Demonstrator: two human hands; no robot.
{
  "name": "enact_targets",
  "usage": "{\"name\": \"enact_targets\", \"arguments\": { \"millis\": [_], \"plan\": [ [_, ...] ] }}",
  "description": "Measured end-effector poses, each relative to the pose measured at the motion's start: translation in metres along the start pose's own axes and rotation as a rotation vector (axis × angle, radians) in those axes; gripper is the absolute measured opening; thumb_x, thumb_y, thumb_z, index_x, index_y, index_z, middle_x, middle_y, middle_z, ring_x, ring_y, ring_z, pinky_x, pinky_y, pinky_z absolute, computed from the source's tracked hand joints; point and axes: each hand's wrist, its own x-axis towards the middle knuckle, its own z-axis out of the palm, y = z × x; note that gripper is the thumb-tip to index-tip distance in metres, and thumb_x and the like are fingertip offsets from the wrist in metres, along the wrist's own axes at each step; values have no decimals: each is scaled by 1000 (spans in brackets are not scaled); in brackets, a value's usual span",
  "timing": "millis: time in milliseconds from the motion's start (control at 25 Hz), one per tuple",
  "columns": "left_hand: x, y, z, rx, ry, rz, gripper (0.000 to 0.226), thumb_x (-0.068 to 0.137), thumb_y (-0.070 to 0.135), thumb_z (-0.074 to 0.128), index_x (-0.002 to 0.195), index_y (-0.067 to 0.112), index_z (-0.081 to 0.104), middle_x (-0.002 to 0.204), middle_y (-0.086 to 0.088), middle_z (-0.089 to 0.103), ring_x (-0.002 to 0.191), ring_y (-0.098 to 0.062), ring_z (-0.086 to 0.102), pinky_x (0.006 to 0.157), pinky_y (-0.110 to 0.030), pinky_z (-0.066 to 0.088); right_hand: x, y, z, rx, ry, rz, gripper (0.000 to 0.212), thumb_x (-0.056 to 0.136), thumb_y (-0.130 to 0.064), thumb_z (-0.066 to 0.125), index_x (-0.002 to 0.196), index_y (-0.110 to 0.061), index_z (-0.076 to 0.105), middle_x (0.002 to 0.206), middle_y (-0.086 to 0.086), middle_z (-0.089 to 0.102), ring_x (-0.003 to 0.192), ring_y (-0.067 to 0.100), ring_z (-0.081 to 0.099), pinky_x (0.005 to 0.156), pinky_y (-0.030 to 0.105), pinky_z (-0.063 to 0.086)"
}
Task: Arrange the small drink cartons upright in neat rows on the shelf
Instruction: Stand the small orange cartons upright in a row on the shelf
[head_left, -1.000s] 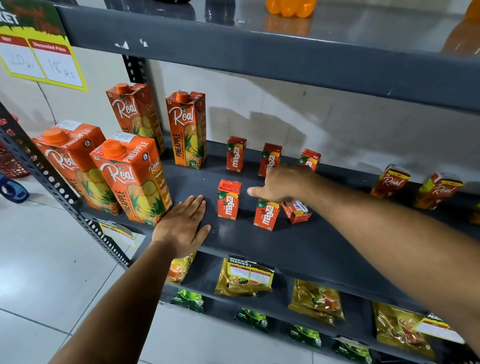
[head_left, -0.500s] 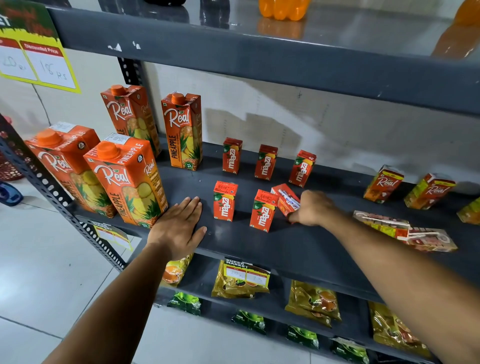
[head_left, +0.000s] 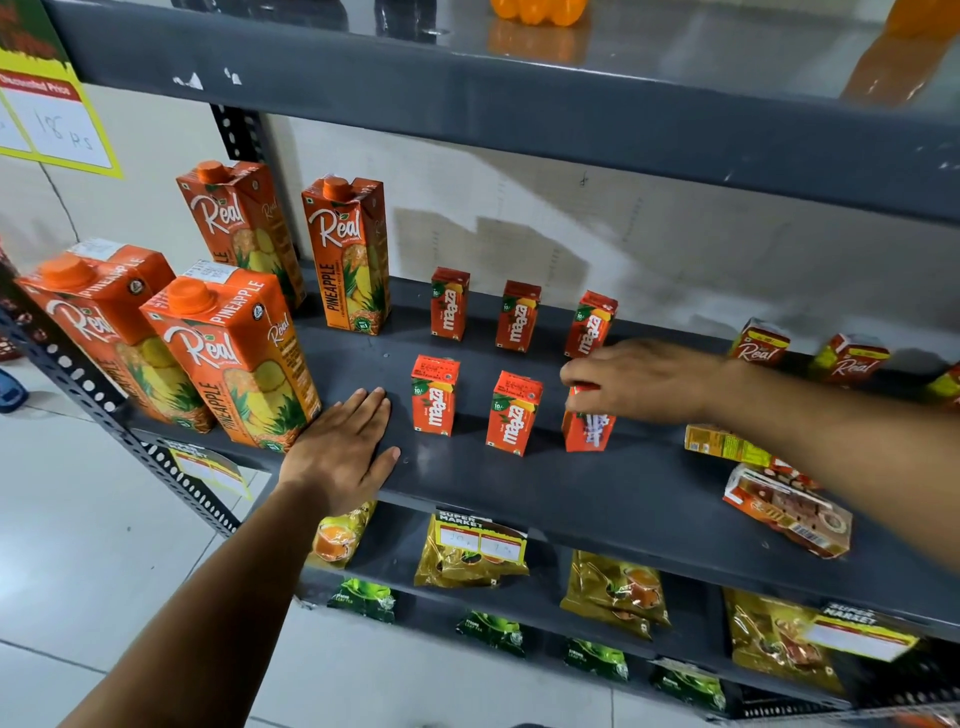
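Small orange Maaza cartons stand on the dark grey shelf (head_left: 519, 483). Three are upright in a back row (head_left: 450, 304), (head_left: 517, 317), (head_left: 589, 325). In front, two stand upright (head_left: 434, 395), (head_left: 513, 413). A third front carton (head_left: 588, 428) stands upright on the shelf with my right hand (head_left: 639, 382) gripping its top from above. My left hand (head_left: 345, 452) lies flat, fingers apart, on the shelf's front edge, left of the cartons and holding nothing.
Four tall Real pineapple cartons (head_left: 234, 358) stand at the left. Small Real cartons (head_left: 761, 343) stand at the back right; two others lie flat (head_left: 787, 512) near my right forearm. Snack packets (head_left: 470, 553) fill the lower shelves. An upper shelf (head_left: 519, 104) hangs overhead.
My right hand took the tipped carton at the right of the front row, stood it upright, and now holds its top. The left hand stayed put on the shelf.
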Motion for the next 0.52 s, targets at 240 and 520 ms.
{"name": "enact_targets", "arguments": {
  "millis": [240,520],
  "plan": [
    [-1,1,-2,3,1,4,83,86,61,-2,152,11,11,162,-3,7,148,-19,3,118,-35,7,-7,5,10,-34,124,-60,20,96,-25,57,116,-25,55,115,2,62,95,23,57,73,36,51],
    [-2,2,-4,10,-6,0,84,85,61,-4,152,12,9,162,-2,5,148,-18,2,118,-35,7,-12,2,-9,87,-71,116,59,84,-47,67,134,-21,50,126,4,57,111,24,55,85,38,52]
  ]
}}
